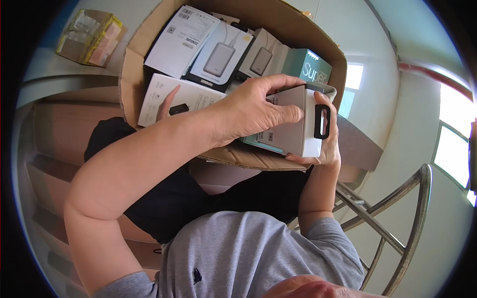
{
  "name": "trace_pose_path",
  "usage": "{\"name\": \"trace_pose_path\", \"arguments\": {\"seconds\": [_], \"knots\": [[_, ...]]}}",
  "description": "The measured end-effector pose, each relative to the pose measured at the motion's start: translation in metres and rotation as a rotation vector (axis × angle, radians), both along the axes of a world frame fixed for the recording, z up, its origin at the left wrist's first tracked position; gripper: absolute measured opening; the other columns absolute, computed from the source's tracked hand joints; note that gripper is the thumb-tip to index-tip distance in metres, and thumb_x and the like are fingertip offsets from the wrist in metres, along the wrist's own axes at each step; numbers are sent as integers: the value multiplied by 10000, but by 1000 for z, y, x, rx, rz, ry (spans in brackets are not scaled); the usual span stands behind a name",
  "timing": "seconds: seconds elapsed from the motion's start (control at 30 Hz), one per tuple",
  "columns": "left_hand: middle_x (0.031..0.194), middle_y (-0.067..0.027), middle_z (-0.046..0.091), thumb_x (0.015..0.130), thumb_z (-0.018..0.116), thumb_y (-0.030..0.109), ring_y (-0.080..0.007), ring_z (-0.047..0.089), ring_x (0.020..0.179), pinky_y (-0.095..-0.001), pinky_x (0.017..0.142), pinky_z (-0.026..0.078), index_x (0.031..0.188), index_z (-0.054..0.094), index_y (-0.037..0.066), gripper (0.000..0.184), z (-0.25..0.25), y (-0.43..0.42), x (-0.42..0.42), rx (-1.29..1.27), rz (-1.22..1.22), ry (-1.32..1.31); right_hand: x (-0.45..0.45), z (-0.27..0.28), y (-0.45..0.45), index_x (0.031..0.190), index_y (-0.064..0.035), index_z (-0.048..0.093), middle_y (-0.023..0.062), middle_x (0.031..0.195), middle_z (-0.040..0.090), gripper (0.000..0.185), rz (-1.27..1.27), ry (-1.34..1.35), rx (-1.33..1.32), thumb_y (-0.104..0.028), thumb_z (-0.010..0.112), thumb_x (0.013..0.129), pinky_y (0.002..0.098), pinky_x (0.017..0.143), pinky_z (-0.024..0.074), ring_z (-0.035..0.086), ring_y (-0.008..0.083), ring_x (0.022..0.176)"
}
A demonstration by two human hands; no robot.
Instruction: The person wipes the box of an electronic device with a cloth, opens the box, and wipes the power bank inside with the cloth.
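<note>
Filling the left of a large brown cardboard carton (131,74), printed white cardboard boxes (221,52) are crowding together. Rightward, the left hand (253,107) is clasping an oblong white cardboard box (299,131) with a black plastic hang tab (318,122) at the carton's near right side, near a teal cardboard box (309,69). The right hand (330,145) is cupping its right end; balanced support seems to be sparing its corners.

Your left arm (141,164) bends at the elbow, its forearm slanting across your front. Your left hand (248,107) grips with the thumb extended; your right hand (330,144), above an upright right forearm (320,191), curls in a grip opposite.
</note>
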State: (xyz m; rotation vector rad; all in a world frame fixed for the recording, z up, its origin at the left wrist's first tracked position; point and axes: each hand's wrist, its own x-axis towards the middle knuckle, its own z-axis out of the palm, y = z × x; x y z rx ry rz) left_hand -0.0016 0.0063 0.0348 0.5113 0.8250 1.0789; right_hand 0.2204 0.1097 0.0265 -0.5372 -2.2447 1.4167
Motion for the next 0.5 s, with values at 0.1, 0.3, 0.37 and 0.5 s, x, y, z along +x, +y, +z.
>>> {"name": "trace_pose_path", "arguments": {"seconds": [0.1,0.3,0.37,0.5], "knots": [[1361,-138,564,897,718,111,-279,521,1275,-405,1098,435,1464,502,90,608,4,0,1,29,8,23,-1,-1,-10,1433,-54,520,164,1318,636,1128,-3,39,28,-366,1020,471,441,1016,515,635,344,1174],[1384,-152,539,853,722,102,-284,498,1304,-406,1107,417,1465,476,47,661,3,-4,11,22,95,103,-3,-1,-14,1357,-59,602,156,1248,677,1034,-55,25,139,-391,1019,470,429,978,534,653,342,1130],[1397,-158,524,837,711,99,-283,485,1315,-404,1109,408,1472,457,37,687,6,-6,12,-1,129,91,-4,3,-17,1353,-90,592,176,1294,654,1047,-43,-22,172,-349,1019,433,459,1020,511,623,361,1195],[1415,-166,502,813,697,98,-281,468,1330,-402,1112,394,1483,432,29,723,11,-11,7,-50,171,68,-14,8,-21,1321,-116,609,187,1310,646,1023,-35,-63,196,-322,1018,406,469,1022,504,614,363,1208]]}}
